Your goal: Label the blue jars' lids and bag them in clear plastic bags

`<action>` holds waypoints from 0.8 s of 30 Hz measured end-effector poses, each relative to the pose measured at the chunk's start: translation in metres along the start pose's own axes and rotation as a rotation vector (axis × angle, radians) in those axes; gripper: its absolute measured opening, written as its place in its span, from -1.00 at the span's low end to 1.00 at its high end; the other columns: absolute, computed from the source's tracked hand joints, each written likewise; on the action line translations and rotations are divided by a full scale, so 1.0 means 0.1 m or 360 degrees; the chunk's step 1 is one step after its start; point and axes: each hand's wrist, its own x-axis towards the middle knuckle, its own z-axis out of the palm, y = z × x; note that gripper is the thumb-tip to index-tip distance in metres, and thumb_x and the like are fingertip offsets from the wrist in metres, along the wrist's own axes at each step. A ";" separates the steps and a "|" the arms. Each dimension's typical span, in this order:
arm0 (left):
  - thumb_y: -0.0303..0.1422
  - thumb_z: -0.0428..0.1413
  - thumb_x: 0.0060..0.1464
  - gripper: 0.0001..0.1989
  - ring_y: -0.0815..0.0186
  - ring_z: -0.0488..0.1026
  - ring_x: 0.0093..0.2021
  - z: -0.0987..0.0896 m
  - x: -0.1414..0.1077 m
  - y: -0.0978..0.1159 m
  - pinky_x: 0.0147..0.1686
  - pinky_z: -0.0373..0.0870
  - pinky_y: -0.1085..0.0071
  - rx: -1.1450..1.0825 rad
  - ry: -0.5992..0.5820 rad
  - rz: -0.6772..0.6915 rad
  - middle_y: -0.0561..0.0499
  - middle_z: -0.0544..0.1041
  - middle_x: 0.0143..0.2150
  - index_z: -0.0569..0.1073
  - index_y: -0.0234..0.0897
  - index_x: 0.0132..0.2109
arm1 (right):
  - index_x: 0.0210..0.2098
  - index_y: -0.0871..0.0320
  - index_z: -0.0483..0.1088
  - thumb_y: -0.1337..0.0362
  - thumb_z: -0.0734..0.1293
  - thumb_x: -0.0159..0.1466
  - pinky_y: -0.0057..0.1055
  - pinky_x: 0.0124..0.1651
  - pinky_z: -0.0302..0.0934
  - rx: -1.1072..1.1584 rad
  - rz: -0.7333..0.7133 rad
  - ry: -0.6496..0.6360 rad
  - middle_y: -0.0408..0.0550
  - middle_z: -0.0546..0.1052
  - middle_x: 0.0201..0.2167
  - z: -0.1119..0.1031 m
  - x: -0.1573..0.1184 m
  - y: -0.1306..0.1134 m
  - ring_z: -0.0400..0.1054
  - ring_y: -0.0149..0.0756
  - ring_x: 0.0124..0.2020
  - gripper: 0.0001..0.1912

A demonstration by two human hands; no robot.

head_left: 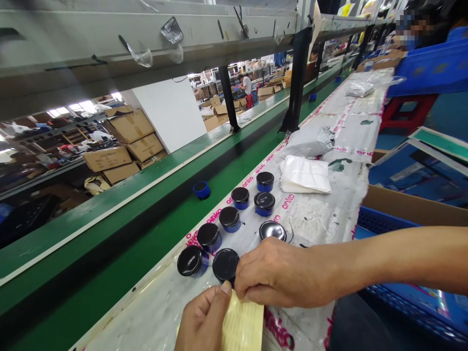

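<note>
My left hand point(206, 317) grips a yellow sheet with rows of faint print point(243, 321), thumb on top near its upper edge. Closed fingers of my right hand point(278, 273) meet at that same edge; whatever they pinch is hidden. Just beyond the fingertips is a round black-topped container point(225, 264), partly covered by my right hand. Several similar containers with blue sides stand in rows on the bench, including one at the near left point(190, 261) and one at the far end point(265, 181). Behind my right wrist shows a shiny black round piece point(272, 230).
A green conveyor belt point(146, 229) runs along the left, carrying another blue container point(202, 190). White plastic bags point(305, 174) and a grey bag point(310, 141) lie farther up the plastic-covered bench. At right are an open carton point(387, 204) and a red stool point(409, 112).
</note>
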 end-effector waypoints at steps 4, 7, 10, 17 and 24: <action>0.10 0.35 -0.25 -0.47 0.38 0.27 -0.50 -0.01 -0.02 0.07 -0.51 0.14 0.51 0.0010 -0.0074 -0.0122 0.08 0.31 -0.56 0.43 -0.30 -0.49 | -0.16 0.26 0.53 0.42 0.31 0.36 -0.50 -0.15 0.33 -0.0004 -0.0014 0.0003 0.00 0.62 -0.23 0.01 -0.01 0.00 0.49 -0.33 -0.22 -0.86; 0.09 0.35 -0.24 -0.48 0.40 0.23 -0.51 0.00 -0.05 0.12 -0.50 0.15 0.51 0.0001 -0.0066 -0.0141 0.07 0.33 -0.56 0.45 -0.30 -0.49 | -0.16 0.25 0.52 0.40 0.29 0.39 -0.49 -0.17 0.32 -0.0049 -0.0009 -0.0003 0.01 0.61 -0.24 0.01 -0.01 0.00 0.48 -0.34 -0.23 -0.85; 0.09 0.35 -0.22 -0.49 0.41 0.22 -0.51 0.01 -0.08 0.16 -0.49 0.17 0.50 -0.0005 -0.0061 -0.0165 0.07 0.35 -0.56 0.47 -0.30 -0.47 | -0.16 0.24 0.52 0.40 0.27 0.40 -0.47 -0.17 0.32 -0.0097 0.0009 -0.0033 0.00 0.61 -0.24 0.01 -0.01 -0.01 0.48 -0.34 -0.23 -0.83; 0.10 0.33 -0.21 -0.48 0.38 0.26 -0.50 0.01 -0.07 0.14 -0.51 0.14 0.51 0.0051 -0.0030 -0.0148 0.09 0.31 -0.57 0.44 -0.30 -0.50 | -0.17 0.25 0.49 0.39 0.21 0.43 -0.43 -0.11 0.33 -0.0232 0.0000 -0.0129 0.00 0.58 -0.22 0.03 0.00 -0.02 0.46 -0.30 -0.17 -0.80; 0.12 0.34 -0.23 -0.45 0.41 0.21 -0.52 0.03 -0.08 0.18 -0.53 0.11 0.51 0.0000 -0.0020 -0.0128 0.08 0.32 -0.58 0.40 -0.29 -0.53 | -0.17 0.23 0.47 0.39 0.17 0.43 -0.39 -0.16 0.33 -0.0272 0.0014 -0.0135 0.01 0.58 -0.23 0.05 -0.02 -0.03 0.45 -0.28 -0.19 -0.77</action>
